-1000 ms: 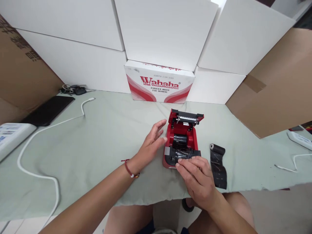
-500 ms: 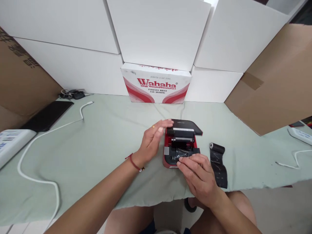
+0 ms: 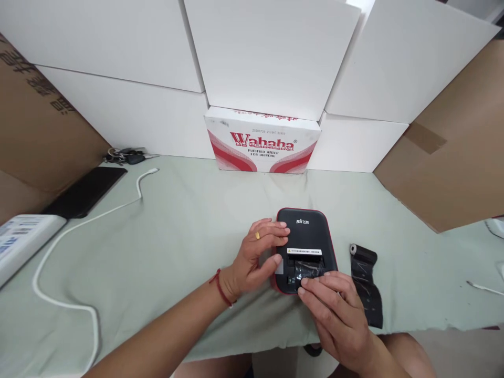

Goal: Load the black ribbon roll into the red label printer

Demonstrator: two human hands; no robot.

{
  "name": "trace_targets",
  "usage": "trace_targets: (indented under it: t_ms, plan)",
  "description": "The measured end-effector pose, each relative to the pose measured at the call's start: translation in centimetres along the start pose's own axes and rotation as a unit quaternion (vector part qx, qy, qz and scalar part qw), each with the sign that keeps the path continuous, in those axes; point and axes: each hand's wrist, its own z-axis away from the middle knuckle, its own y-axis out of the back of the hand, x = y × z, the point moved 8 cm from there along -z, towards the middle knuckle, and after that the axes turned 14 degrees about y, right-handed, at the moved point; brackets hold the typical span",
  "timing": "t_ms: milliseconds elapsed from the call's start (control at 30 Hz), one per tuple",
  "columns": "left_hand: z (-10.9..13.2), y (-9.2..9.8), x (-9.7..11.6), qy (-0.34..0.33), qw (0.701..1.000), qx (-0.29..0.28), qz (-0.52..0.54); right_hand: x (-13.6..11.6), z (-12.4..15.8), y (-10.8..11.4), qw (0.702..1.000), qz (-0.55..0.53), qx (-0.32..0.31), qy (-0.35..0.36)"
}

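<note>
A small black-and-red label printer (image 3: 303, 233) lies on the cloth with its lid down. My left hand (image 3: 262, 254) rests against its left side, fingers stretched over the lid edge and thumb apart. From the slot below the white warning strip comes a shiny black film (image 3: 309, 269). My right hand (image 3: 338, 312) has its fingers closed on that film at the printer's front right corner, and part of the film is hidden beneath them. Right of the printer lies a partly unrolled black roll (image 3: 364, 278).
A Wahaha water carton (image 3: 263, 140) stands behind, against white boxes (image 3: 268, 52). On the left are a white cable (image 3: 66, 296), a dark flat phone-like slab (image 3: 88, 191), keys (image 3: 126, 155) and a white power strip (image 3: 29, 236). Cardboard (image 3: 444, 142) borders the right.
The printer's lid has swung down shut, with my left hand on its edge. My right hand stays on the film. The view has shifted slightly.
</note>
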Motion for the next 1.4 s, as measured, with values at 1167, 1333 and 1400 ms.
trace_targets:
  t_ms: [1167,1333,1400]
  plan:
    - [0.8,-3.0,-4.9,0.191,0.953,-0.111,0.208,11.4,-5.5,-4.5,0.875,-0.032,-0.394,-0.281]
    - [0.7,-3.2,-4.8,0.196,0.952,-0.118,0.205,11.8,-6.5,-6.0,0.824,0.038,-0.485,-0.291]
    - [0.5,-2.9,-4.9,0.213,0.946,-0.092,0.227,11.7,-6.6,-5.8,0.826,0.037,-0.479,-0.295]
